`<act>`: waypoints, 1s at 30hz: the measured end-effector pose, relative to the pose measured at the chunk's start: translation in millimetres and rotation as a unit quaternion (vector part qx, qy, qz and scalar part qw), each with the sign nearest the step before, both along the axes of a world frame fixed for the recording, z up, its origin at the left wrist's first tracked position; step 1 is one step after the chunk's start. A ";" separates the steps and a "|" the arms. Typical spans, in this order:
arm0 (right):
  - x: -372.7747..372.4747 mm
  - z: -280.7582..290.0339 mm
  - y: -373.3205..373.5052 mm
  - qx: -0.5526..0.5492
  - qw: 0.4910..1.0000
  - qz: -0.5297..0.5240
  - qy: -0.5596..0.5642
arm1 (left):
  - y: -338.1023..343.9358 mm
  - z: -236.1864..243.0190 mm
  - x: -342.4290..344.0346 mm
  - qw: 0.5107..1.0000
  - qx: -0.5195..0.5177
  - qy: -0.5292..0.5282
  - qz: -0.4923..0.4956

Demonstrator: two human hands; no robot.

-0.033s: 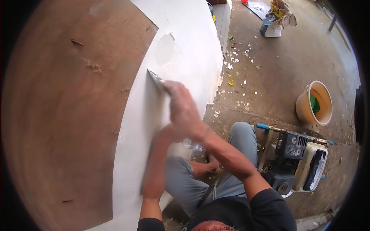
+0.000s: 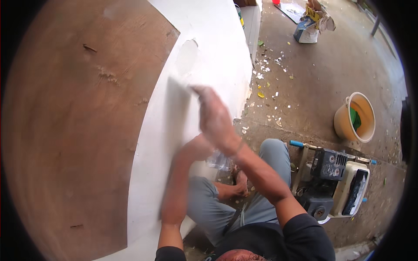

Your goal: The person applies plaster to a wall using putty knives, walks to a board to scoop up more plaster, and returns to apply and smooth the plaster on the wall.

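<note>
Brown plywood (image 2: 74,130) fills the left of the view, and a white-coated panel (image 2: 209,56) runs beside it, their boundary curving from top centre down to the lower left. On that white panel, near its upper middle, the right hand (image 2: 215,115) is closed around a putty knife (image 2: 178,87), whose flat blade lies against the wet coat; the blade is blurred, so its exact edge cannot be told. Just above the blade sits an oval patch (image 2: 188,54) of rougher filler. The left hand (image 2: 174,213) lies lower on the same panel, pressed flat against it, though blur hides how far its fingers spread.

Compared with the earlier frame, the right hand and knife have shifted a little up the panel, toward the patch, and the left hand is more smeared by motion.

To the right of the panel its edge drops to a concrete floor (image 2: 313,78) scattered with white chips, with open ground beyond. Farther from the panel stand an orange bucket (image 2: 355,117) and, nearer the person's bent knees in grey trousers (image 2: 270,156), a small engine machine (image 2: 335,182) on a frame. A crumpled sack (image 2: 311,26) lies at the top.
</note>
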State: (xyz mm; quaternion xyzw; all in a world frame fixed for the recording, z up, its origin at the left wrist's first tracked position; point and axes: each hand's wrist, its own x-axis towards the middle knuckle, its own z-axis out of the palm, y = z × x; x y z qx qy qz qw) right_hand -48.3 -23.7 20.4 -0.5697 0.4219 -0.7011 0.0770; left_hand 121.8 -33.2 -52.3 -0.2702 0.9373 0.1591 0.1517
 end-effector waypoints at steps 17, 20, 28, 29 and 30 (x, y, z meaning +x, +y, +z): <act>16.0 0.3 11.2 0.011 0.999 0.030 -0.024 | -1.8 -1.8 -50.1 0.986 0.162 -0.001 0.026; 19.6 -4.2 59.0 0.075 0.989 0.123 0.026 | 5.5 0.6 -53.5 0.975 0.203 -0.019 0.083; -69.0 -30.3 -51.6 0.041 0.996 -0.025 -0.075 | 20.5 17.8 -102.2 0.919 0.314 -0.088 0.224; -61.9 -43.5 -63.6 0.015 0.999 -0.041 -0.008 | 15.8 -0.8 -97.3 0.919 0.313 -0.087 0.221; -31.1 -44.2 -63.2 0.006 0.998 -0.052 -0.022 | 5.8 -35.4 -73.6 0.975 0.210 -0.076 0.024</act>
